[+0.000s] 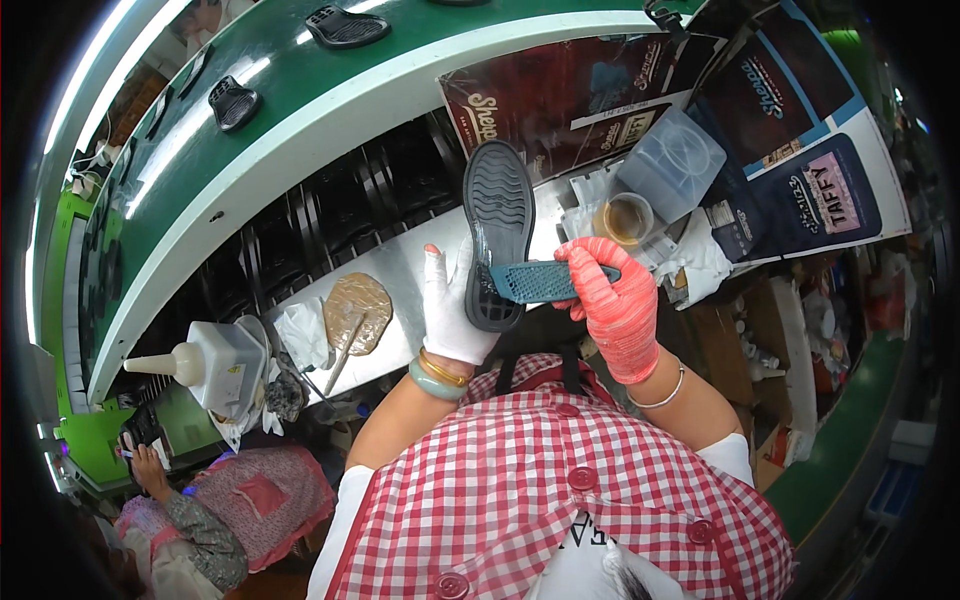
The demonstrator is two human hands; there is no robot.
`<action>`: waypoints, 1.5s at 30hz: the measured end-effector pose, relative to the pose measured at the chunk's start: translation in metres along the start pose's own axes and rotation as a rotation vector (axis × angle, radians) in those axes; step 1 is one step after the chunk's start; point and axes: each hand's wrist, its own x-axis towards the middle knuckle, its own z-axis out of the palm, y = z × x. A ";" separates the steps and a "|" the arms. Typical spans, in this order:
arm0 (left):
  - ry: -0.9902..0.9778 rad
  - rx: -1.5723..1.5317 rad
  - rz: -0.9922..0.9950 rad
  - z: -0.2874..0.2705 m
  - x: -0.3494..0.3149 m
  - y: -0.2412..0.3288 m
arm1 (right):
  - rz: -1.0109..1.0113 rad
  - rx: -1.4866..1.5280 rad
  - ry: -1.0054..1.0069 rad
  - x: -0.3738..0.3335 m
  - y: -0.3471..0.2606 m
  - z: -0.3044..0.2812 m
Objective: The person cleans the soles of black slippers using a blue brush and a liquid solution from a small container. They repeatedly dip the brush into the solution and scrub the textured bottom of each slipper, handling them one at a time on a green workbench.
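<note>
So there's one black shoe sole (pixel 499 200) in play here, wavy ridges up at the toe end and little sunken pockets at the heel, propped upright over the metal table (pixel 395 335). The left hand (pixel 452 315), in a white glove with a bare thumb tip, backs it from beneath and its left edge; the thumb sticks out free, and the other fingers are mostly hidden, so I can't tell how tightly they curl. The right hand (pixel 612 300), in a pinkish-red knit glove, is pinched on one teal scrubber (pixel 540 282), a long flat block with a bumpy face, its far end against the heel part of the sole. Hands are apart, one each side. Bracelets: two on the left wrist (one gold, one smooth pale green), one thin silvery one on the right. Left of the sole there's one brown, wrinkly, rounded lump (pixel 358 312) with one stick (pixel 345 355) lying across it, plus one white plastic bottle (pixel 222 368) with a long cone nozzle. Over right: one see-through plastic box (pixel 680 160) and one round cup (pixel 628 217) with something brownish inside.
</note>
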 end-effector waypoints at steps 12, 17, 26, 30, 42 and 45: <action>-0.110 -1.134 -0.335 -0.002 0.003 0.001 | 0.025 -0.118 -0.204 -0.009 -0.014 -0.010; -0.052 -1.191 -0.606 0.000 0.003 0.001 | 0.129 -0.175 -0.377 0.002 -0.028 -0.018; -0.333 -0.934 -0.783 0.000 0.006 0.002 | 0.360 -0.325 -0.579 0.029 -0.049 -0.013; -0.389 -0.981 -0.814 0.000 0.010 0.006 | 0.396 -0.350 -0.651 0.038 -0.048 -0.010; -0.496 -0.886 -0.969 -0.019 0.019 -0.017 | 0.360 -0.435 -0.732 0.056 -0.040 -0.011; -0.591 -0.839 -0.986 -0.024 0.021 -0.021 | 0.371 -0.423 -0.738 0.062 -0.028 -0.030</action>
